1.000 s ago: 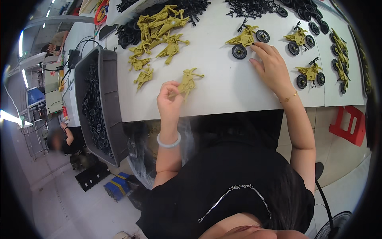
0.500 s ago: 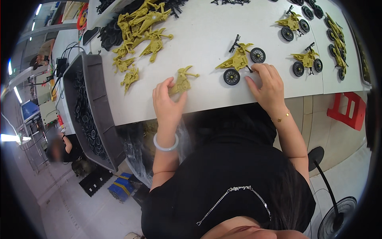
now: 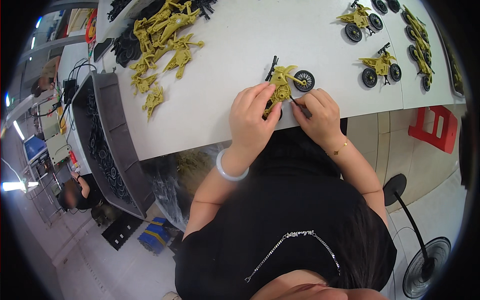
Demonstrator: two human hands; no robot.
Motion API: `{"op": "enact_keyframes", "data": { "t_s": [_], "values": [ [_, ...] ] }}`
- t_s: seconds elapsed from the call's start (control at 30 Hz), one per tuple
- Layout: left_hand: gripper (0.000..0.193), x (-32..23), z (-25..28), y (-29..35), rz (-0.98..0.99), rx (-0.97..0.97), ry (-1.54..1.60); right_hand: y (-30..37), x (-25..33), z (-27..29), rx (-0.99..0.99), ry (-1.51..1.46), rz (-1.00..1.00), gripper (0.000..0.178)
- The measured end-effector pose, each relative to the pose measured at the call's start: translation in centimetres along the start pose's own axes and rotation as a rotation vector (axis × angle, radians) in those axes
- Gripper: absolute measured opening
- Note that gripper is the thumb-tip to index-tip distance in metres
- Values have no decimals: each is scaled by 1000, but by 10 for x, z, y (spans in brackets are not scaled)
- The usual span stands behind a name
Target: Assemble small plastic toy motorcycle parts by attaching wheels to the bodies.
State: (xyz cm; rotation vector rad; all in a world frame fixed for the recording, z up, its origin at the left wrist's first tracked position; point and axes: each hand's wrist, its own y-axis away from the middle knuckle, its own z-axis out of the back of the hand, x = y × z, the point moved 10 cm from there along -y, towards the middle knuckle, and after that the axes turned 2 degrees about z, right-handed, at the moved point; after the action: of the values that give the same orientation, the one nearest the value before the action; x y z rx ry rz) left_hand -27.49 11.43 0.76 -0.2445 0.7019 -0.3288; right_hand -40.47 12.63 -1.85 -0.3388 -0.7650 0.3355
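A yellow toy motorcycle (image 3: 281, 90) with black handlebars and spoked wheels lies on its side near the table's front edge. From its left, my left hand (image 3: 252, 117) grips the body, fingers on top and thumb at the near side, largely covering the rear wheel. The front wheel (image 3: 304, 80) stays in plain sight. On the other side my right hand (image 3: 320, 111) is closed, thumb and fingertips pinching a thin black stand (image 3: 294, 101) at the motorcycle's underside. Whether the stand is fully seated in the body cannot be made out.
Loose yellow body parts (image 3: 170, 30) are heaped at the back left, beside black parts. A grey bin (image 3: 112, 107) of black wheel parts stands left of the table (image 3: 215, 60). More toy motorcycles (image 3: 378, 64) lie at right. A red stool (image 3: 434, 129) and a fan (image 3: 426, 267) are off the right side.
My left hand has moved right onto the motorcycle; the loose yellow part it held no longer shows separately. My right hand has shifted slightly left and down, pinching the stand. The whole view has shifted slightly.
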Motion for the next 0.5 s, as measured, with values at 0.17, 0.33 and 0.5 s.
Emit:
{"op": "enact_keyframes", "data": {
  "t_s": [0.17,0.33,0.5],
  "values": [
    [34,0,-8,1,-6,9,1,1,3,-2,-1,0,68,18],
    [32,1,-6,0,17,19,-6,0,3,-3,10,-9,70,18],
    [29,-5,-8,-2,-20,97,-44,-1,5,-2,4,-19,79,18]
  ]
}}
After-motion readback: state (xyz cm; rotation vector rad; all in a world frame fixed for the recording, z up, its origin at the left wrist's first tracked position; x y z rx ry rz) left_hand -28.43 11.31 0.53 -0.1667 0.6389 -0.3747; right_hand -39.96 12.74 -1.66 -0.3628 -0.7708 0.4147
